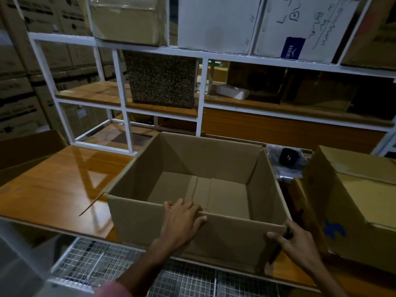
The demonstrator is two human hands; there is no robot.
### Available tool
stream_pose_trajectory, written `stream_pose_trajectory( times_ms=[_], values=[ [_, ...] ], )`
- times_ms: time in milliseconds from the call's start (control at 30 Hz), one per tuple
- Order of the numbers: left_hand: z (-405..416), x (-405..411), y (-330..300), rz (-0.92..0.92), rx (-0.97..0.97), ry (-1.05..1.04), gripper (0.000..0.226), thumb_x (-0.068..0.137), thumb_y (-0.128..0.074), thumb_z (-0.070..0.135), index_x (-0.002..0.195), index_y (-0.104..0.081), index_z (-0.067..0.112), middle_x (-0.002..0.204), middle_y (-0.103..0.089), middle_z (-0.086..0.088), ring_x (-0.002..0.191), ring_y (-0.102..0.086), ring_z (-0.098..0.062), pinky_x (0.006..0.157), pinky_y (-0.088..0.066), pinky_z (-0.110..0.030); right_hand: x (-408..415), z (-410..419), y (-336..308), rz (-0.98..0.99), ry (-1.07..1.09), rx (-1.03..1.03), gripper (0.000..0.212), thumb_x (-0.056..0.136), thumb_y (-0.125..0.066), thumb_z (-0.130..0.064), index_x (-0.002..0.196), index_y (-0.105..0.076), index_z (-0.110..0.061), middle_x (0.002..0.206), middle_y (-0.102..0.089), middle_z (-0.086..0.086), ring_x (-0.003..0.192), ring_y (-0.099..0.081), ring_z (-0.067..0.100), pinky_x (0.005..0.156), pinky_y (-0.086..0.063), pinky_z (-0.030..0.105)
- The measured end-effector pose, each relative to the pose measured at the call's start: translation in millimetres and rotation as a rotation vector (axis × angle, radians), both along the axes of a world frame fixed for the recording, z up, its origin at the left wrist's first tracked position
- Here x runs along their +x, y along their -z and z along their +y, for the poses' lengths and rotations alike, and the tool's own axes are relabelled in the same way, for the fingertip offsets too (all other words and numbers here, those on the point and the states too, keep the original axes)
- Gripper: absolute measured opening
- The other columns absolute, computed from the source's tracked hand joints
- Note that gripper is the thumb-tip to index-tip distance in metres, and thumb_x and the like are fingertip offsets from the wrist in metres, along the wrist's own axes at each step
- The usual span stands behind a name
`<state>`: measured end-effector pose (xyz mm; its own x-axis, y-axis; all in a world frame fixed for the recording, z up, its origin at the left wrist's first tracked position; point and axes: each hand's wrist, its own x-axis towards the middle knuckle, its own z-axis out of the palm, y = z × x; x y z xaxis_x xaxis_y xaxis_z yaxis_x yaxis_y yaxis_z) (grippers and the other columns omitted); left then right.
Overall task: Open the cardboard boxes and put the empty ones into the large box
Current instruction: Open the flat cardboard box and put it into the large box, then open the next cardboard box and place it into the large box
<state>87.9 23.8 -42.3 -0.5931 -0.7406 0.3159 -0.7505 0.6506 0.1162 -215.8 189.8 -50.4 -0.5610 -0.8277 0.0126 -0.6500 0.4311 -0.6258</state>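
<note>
At the near wall of the open box [192, 183], left hand [182, 217] curls over its rim; right hand [293, 241] pinches the near-right corner.

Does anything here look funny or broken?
A little. The open box sticks out past the table edge, and the box on the right sits tilted with blue scribble on its side. Nothing looks spilled.

Open-topped large box [199, 185], second box [351, 198] crowding its right.

left hand [182, 217] grips near rim of open large box [171, 224], right hand [293, 241] pinches its corner
</note>
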Motion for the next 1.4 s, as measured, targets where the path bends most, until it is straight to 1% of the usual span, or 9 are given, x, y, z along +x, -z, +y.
stream_pose_trajectory(
  times_ms=[133,300,467,600,700,800,933,1167,1400],
  values=[
    [15.5,-25.9,-6.9,0.004,0.066,-0.058,0.069,0.089,-0.015,0.079,0.102,-0.064,0.033,0.106,-0.064,0.016,0.107,-0.052,-0.012,0.094,-0.026,-0.046,2.8,3.1,-4.1,0.019,-0.01,-0.011,0.041,0.073,-0.077,-0.057,0.075,-0.053,-0.024,0.078,-0.063,-0.003,0.073,-0.062,0.014,0.065,-0.055,0.046],
    [6.0,-19.8,16.1,0.069,-0.04,0.066,0.027,0.087,-0.054,0.06,0.095,-0.059,0.035,0.095,-0.061,0.013,0.092,-0.055,-0.016,0.081,-0.034,-0.043,-1.7,6.7,-4.2,0.032,-0.057,-0.033,0.07,0.056,-0.05,-0.094,0.086,-0.057,-0.031,0.089,-0.064,-0.01,0.08,-0.064,0.008,0.065,-0.057,0.042],
    [2.5,-13.5,19.5,0.137,-0.059,0.145,0.016,0.091,-0.05,0.047,0.099,-0.057,0.036,0.091,-0.061,0.015,0.086,-0.053,-0.013,0.075,-0.026,-0.037,2.3,8.2,-8.3,0.018,-0.083,-0.039,0.05,0.068,-0.067,-0.074,0.101,-0.06,-0.037,0.104,-0.066,-0.015,0.09,-0.064,0.005,0.072,-0.059,0.04],
    [1.9,-12.9,16.3,0.139,-0.013,0.159,0.011,0.091,-0.059,0.04,0.101,-0.058,0.036,0.093,-0.064,0.016,0.088,-0.055,-0.014,0.075,-0.024,-0.037,4.1,9.3,-12.0,0.012,-0.08,-0.022,0.043,0.069,-0.068,-0.072,0.093,-0.057,-0.038,0.099,-0.063,-0.015,0.087,-0.063,0.005,0.07,-0.059,0.041],
    [3.5,-12.4,6.8,0.098,0.046,0.144,0.022,0.095,-0.043,0.046,0.104,-0.061,0.036,0.099,-0.066,0.017,0.093,-0.057,-0.012,0.079,-0.023,-0.038,7.5,8.4,-17.8,-0.018,-0.095,0.002,0.031,0.078,-0.074,-0.054,0.095,-0.056,-0.035,0.106,-0.062,-0.008,0.091,-0.061,0.006,0.076,-0.058,0.04],
    [8.5,-24.0,-9.0,0.105,0.189,0.078,0.052,0.092,-0.019,0.064,0.103,-0.062,0.037,0.105,-0.066,0.019,0.099,-0.055,-0.005,0.088,-0.025,-0.039,5.6,10.0,-22.7,-0.049,-0.146,0.082,0.068,0.076,-0.067,-0.069,0.133,-0.049,-0.036,0.143,-0.048,-0.002,0.123,-0.052,0.016,0.097,-0.05,0.037],
    [17.7,-58.0,-24.2,0.089,0.177,0.117,0.054,0.094,-0.024,0.066,0.121,-0.059,0.035,0.125,-0.061,0.012,0.116,-0.052,-0.012,0.097,-0.03,-0.04,11.9,14.5,-44.4,-0.037,-0.125,0.055,0.105,0.067,-0.044,-0.092,0.154,-0.023,-0.037,0.163,-0.022,-0.005,0.145,-0.031,0.019,0.111,-0.038,0.044],
    [35.1,-138.9,-53.4,0.172,0.114,0.344,0.052,0.097,-0.037,0.061,0.137,-0.046,0.027,0.152,-0.036,0.0,0.136,-0.033,-0.023,0.106,-0.032,-0.045,-7.2,45.3,-104.0,0.002,0.038,-0.119,0.088,0.079,-0.043,-0.084,0.151,-0.03,-0.035,0.156,-0.036,-0.005,0.136,-0.042,0.015,0.108,-0.041,0.048],
    [73.2,-222.6,-77.6,0.187,0.122,0.527,0.05,0.096,-0.045,0.058,0.135,-0.049,0.028,0.154,-0.032,-0.002,0.142,-0.022,-0.026,0.113,-0.028,-0.051,-61.8,82.2,-133.2,0.11,0.138,-0.249,0.064,0.093,-0.049,-0.06,0.146,-0.042,-0.026,0.151,-0.044,-0.002,0.131,-0.041,0.01,0.098,-0.044,0.033]
  ],
)
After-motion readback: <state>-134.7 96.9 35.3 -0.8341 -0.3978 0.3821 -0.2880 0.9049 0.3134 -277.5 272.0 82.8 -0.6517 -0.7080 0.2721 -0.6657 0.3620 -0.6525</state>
